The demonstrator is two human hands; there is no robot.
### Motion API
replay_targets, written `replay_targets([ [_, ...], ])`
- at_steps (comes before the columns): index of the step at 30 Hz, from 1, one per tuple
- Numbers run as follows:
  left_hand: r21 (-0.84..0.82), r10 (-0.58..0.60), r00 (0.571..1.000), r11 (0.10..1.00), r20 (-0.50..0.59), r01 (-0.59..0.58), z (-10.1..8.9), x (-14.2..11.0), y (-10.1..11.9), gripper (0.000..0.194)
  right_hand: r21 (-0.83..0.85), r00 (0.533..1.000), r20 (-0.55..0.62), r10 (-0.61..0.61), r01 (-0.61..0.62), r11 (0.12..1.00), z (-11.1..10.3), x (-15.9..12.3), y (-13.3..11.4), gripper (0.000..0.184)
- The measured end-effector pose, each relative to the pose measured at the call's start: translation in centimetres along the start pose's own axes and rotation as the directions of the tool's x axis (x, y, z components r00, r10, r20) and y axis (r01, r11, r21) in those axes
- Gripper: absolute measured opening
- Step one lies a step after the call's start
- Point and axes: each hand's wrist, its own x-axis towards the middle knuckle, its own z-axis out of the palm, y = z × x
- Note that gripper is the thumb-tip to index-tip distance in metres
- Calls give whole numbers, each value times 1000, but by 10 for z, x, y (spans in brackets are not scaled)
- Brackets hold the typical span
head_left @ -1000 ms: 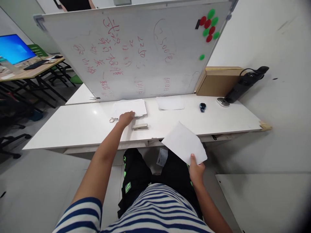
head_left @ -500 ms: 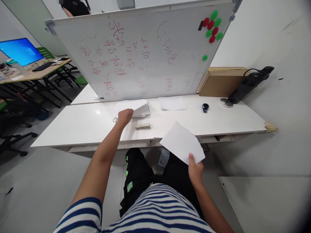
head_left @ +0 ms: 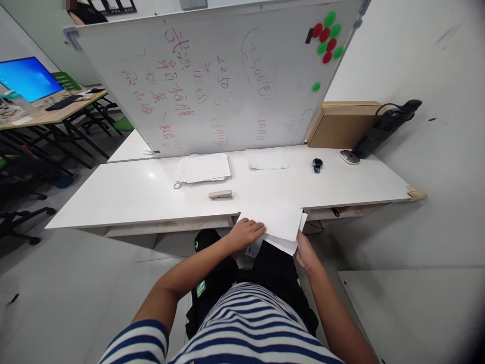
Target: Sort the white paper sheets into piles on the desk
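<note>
Both hands hold white paper sheets (head_left: 278, 225) over the near edge of the white table (head_left: 125, 194). My left hand (head_left: 246, 233) grips the sheets' left side with curled fingers. My right hand (head_left: 305, 253) pinches their lower right corner. A stack of white paper (head_left: 204, 167) lies farther back on the table, with a grey stapler (head_left: 220, 194) in front of it and a small metal ring (head_left: 177, 185) at its left.
A whiteboard (head_left: 212, 76) with red writing and round magnets leans at the table's back. More sheets (head_left: 267, 159), a small blue object (head_left: 317, 164), a cardboard box (head_left: 343, 126) and a black power strip (head_left: 382, 129) sit to the right. Desks with a monitor (head_left: 26, 78) stand at left.
My left hand left the paper stack and came back to the sheets at the table's near edge. The right hand lowered its sheet flat there, and both hands now hold the paper.
</note>
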Motion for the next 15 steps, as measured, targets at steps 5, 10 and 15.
replay_targets([
  [5,18,16,1000,1000,20,-16,11,-4,12,27,48,999,6,-37,37,998,0,-6,-5,78],
  [10,31,66,997,997,43,-68,9,-4,12,28,104,996,-35,79,-75,992,-4,-6,-2,48],
  [15,-7,53,997,999,48,-53,12,-6,9,27,72,995,-39,94,-91,993,-7,-3,5,40],
])
